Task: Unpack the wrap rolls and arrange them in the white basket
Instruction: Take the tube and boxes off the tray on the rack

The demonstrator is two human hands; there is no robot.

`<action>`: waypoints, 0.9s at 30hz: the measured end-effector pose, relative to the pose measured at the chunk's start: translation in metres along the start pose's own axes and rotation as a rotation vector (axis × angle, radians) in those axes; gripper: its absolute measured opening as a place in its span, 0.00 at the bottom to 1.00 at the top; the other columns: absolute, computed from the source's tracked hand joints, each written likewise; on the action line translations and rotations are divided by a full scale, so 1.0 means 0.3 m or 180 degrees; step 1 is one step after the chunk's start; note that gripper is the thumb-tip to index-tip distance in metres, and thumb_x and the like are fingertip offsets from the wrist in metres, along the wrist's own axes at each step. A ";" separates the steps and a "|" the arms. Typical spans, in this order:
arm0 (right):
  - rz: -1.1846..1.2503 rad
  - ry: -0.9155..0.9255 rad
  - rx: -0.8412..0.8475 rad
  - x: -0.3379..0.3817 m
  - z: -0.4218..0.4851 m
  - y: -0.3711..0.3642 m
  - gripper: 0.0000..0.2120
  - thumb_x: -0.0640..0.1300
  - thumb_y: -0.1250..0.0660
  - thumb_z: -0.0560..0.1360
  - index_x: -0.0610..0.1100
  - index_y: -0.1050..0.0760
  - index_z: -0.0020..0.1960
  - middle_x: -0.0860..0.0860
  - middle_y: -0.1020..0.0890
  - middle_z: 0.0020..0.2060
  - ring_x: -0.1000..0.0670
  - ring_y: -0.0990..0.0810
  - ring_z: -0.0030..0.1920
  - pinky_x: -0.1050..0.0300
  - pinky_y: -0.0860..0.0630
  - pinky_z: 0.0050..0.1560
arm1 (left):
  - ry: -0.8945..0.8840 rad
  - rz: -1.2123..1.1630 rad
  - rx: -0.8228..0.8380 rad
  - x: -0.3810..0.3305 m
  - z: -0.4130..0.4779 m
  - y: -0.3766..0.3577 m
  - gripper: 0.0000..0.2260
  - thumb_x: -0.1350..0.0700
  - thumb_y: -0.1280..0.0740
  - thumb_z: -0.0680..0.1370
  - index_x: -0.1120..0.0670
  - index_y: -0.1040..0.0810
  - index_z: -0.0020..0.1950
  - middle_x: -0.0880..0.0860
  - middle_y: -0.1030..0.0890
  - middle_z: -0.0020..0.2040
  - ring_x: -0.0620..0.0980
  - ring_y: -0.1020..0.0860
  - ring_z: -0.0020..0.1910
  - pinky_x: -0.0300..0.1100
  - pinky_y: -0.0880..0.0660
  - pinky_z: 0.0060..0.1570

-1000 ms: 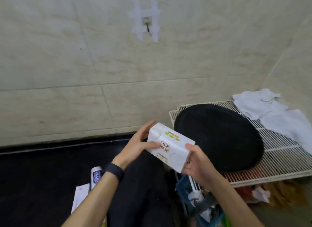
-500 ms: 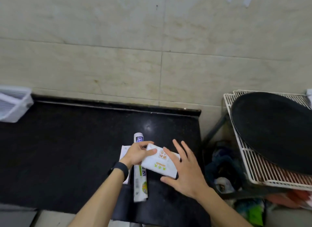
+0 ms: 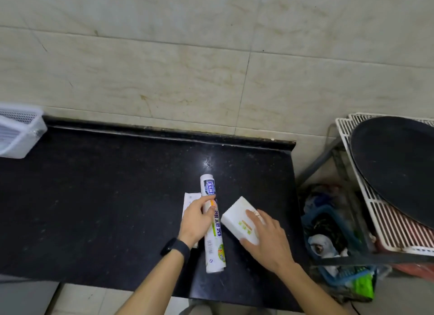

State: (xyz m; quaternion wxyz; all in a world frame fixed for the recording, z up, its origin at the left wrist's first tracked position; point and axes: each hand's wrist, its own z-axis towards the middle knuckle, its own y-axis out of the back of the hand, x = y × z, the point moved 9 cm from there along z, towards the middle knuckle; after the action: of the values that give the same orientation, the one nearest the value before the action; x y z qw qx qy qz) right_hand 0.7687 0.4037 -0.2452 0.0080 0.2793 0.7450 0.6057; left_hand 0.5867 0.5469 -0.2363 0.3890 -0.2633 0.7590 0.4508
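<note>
My left hand (image 3: pixel 196 217) is curled over the middle of the wrap roll (image 3: pixel 213 223), fingers wrapped across it and thumb side toward me, so I read that as a grasp, though the roll lies flat on the black table (image 3: pixel 105 197) rather than lifted. My right hand (image 3: pixel 265 238) lies spread on top of the white box (image 3: pixel 239 217), palm down, fingers extended over its printed face; it presses or steadies the box more than it clenches it. The box sits on the table just to the right of the roll, tilted at an angle to it, its near corner close to the roll but I cannot say whether they touch. A flat white slip of paper (image 3: pixel 189 201) pokes out from under my left hand, beside the roll.

The white basket (image 3: pixel 21 129) stands at the far left edge of the view, against the tiled wall (image 3: pixel 164 68), well apart from both hands and with nothing visibly in it from this angle; its interior is mostly cut off. To the right, off the table, a wire rack (image 3: pixel 366 197) carries a dark round pan (image 3: pixel 399 169).

I judge the step in hand to be the unpacking: the box looks closed, one roll is already out. Next I would open the box at an end flap with one hand holding it down, or carry the loose roll leftward across the table to the basket.
</note>
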 end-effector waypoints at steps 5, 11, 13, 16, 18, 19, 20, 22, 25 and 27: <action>0.0400 -0.0967 -0.0436 -0.059 -0.006 -0.026 0.39 0.66 0.35 0.71 0.60 0.45 0.78 0.50 0.35 0.74 0.41 0.30 0.66 0.43 0.29 0.63 | -0.0129 0.1143 -0.0064 0.142 -0.018 0.031 0.29 0.41 0.37 0.79 0.45 0.40 0.79 0.52 0.43 0.80 0.53 0.47 0.79 0.45 0.46 0.76; 0.0305 -0.1394 -0.0541 -0.037 -0.001 -0.093 0.39 0.66 0.36 0.73 0.62 0.49 0.79 0.46 0.37 0.73 0.38 0.30 0.64 0.41 0.29 0.61 | -0.0132 0.1763 0.0335 0.285 -0.038 -0.019 0.40 0.34 0.39 0.76 0.41 0.60 0.80 0.52 0.64 0.81 0.57 0.53 0.80 0.52 0.47 0.77; 0.0193 -0.1378 -0.0535 -0.036 0.001 -0.112 0.38 0.66 0.36 0.73 0.63 0.48 0.78 0.47 0.37 0.73 0.38 0.30 0.63 0.40 0.29 0.60 | -0.0153 0.1597 0.0326 0.301 -0.039 -0.022 0.41 0.36 0.38 0.77 0.38 0.63 0.79 0.49 0.67 0.80 0.57 0.49 0.79 0.53 0.41 0.76; 0.0213 -0.1385 -0.0529 -0.048 -0.001 -0.140 0.38 0.66 0.37 0.72 0.65 0.50 0.77 0.49 0.40 0.73 0.39 0.33 0.64 0.39 0.30 0.61 | -0.0246 0.1478 0.0260 0.304 -0.040 -0.032 0.41 0.37 0.37 0.77 0.37 0.64 0.78 0.46 0.70 0.79 0.57 0.42 0.77 0.53 0.35 0.72; 0.0231 -0.1352 -0.0518 -0.045 -0.005 -0.158 0.38 0.66 0.37 0.73 0.66 0.52 0.78 0.50 0.42 0.74 0.39 0.35 0.66 0.39 0.30 0.62 | -0.0287 0.1455 0.0222 0.304 -0.041 -0.039 0.42 0.38 0.37 0.76 0.37 0.65 0.78 0.45 0.72 0.78 0.57 0.41 0.76 0.53 0.32 0.70; 0.0204 -0.1337 -0.0517 -0.044 -0.006 -0.163 0.39 0.65 0.37 0.74 0.65 0.52 0.78 0.49 0.43 0.75 0.39 0.35 0.66 0.39 0.30 0.63 | -0.0292 0.1456 0.0209 0.305 -0.040 -0.042 0.42 0.39 0.37 0.77 0.37 0.65 0.78 0.44 0.73 0.77 0.58 0.40 0.76 0.53 0.31 0.70; 0.0179 -0.1331 -0.0515 -0.044 -0.007 -0.165 0.39 0.65 0.37 0.74 0.64 0.52 0.79 0.48 0.43 0.76 0.39 0.36 0.67 0.38 0.30 0.64 | -0.0290 0.1458 0.0196 0.304 -0.041 -0.044 0.42 0.39 0.37 0.77 0.38 0.65 0.79 0.44 0.73 0.77 0.58 0.40 0.76 0.53 0.31 0.70; 0.0163 -0.1332 -0.0487 -0.044 -0.005 -0.167 0.38 0.65 0.37 0.75 0.63 0.53 0.79 0.47 0.43 0.77 0.38 0.37 0.69 0.37 0.32 0.66 | -0.0264 0.1462 0.0183 0.303 -0.044 -0.045 0.42 0.39 0.37 0.77 0.38 0.64 0.79 0.45 0.72 0.77 0.57 0.41 0.76 0.53 0.32 0.70; 0.0101 -0.1314 -0.0425 -0.043 0.001 -0.171 0.39 0.66 0.40 0.75 0.63 0.56 0.79 0.46 0.46 0.78 0.37 0.39 0.71 0.37 0.36 0.70 | -0.0199 0.1474 0.0193 0.300 -0.048 -0.050 0.41 0.39 0.39 0.76 0.38 0.64 0.79 0.47 0.70 0.79 0.57 0.44 0.78 0.53 0.33 0.71; 0.0039 -0.1266 -0.0368 -0.043 0.002 -0.173 0.40 0.67 0.41 0.75 0.63 0.60 0.79 0.45 0.48 0.78 0.36 0.41 0.72 0.36 0.40 0.72 | -0.0168 0.1564 0.0173 0.287 -0.052 -0.051 0.40 0.38 0.40 0.76 0.38 0.65 0.79 0.48 0.68 0.80 0.57 0.44 0.77 0.52 0.33 0.71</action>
State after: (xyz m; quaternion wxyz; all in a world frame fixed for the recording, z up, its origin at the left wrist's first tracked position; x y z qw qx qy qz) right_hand 0.7586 0.3928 -0.2967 0.1673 0.3971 0.6909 0.5805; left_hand 0.5445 0.5219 -0.3104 0.2943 -0.0484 0.8017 0.5180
